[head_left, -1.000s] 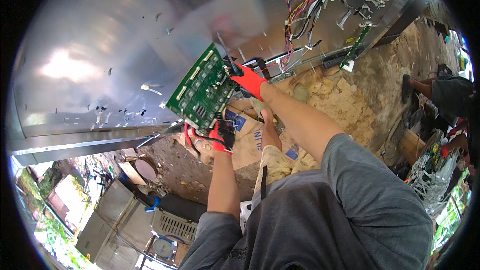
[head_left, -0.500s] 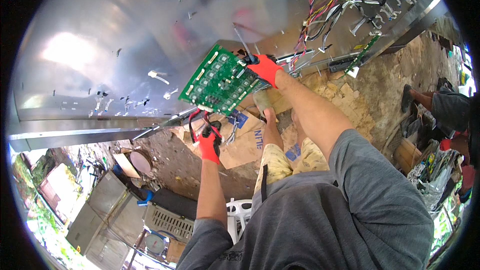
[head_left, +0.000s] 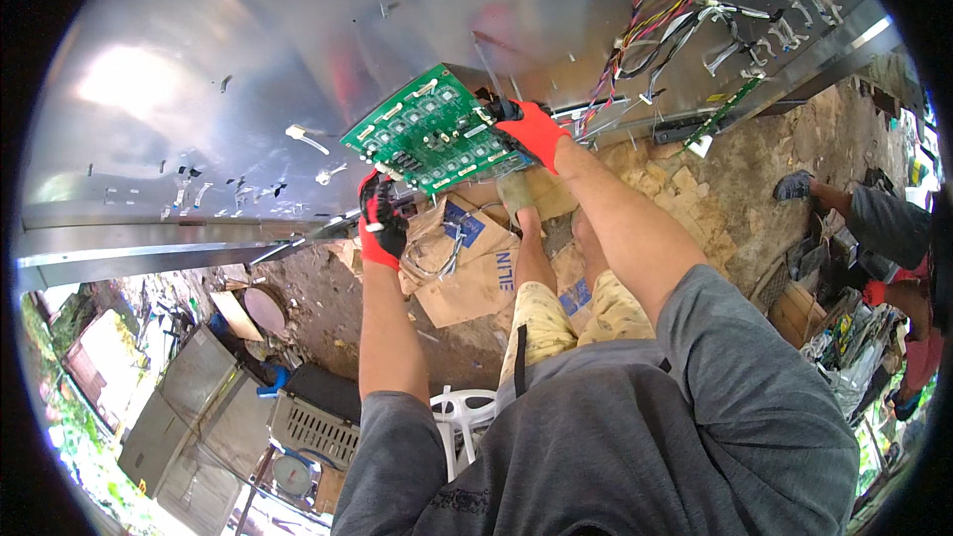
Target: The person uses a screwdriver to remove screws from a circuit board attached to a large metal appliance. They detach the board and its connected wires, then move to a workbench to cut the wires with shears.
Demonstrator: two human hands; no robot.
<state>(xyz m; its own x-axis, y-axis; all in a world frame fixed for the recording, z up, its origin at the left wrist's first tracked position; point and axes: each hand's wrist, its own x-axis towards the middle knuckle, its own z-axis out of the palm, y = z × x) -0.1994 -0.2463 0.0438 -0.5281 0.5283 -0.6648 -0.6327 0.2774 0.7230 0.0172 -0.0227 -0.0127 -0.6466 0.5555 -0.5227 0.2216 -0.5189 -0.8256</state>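
Note:
A green circuit board (head_left: 427, 134) with rows of white connectors and small chips is held tilted in front of the metal panel (head_left: 248, 50). My right hand (head_left: 536, 134), in a red and black glove, is closed at the board's right edge. That same hand also grips a screwdriver (head_left: 488, 65), its shaft pointing up and away. My left hand (head_left: 384, 228), gloved alike, closes at the lower left corner of the board, by a white connector. The red and black cable there is mostly hidden by the fingers.
Bundled coloured wires (head_left: 635, 30) hang from the panel at upper right, near a narrow green board strip (head_left: 725, 114). White clips dot the metal. Flattened cardboard (head_left: 467, 283) lies below; a white plastic chair (head_left: 462, 412) is near me. Another person's leg (head_left: 829, 197) shows at right.
My left hand has moved up and left, from the cable below the board to its lower left corner. The board has turned flatter and shifted slightly left and up.

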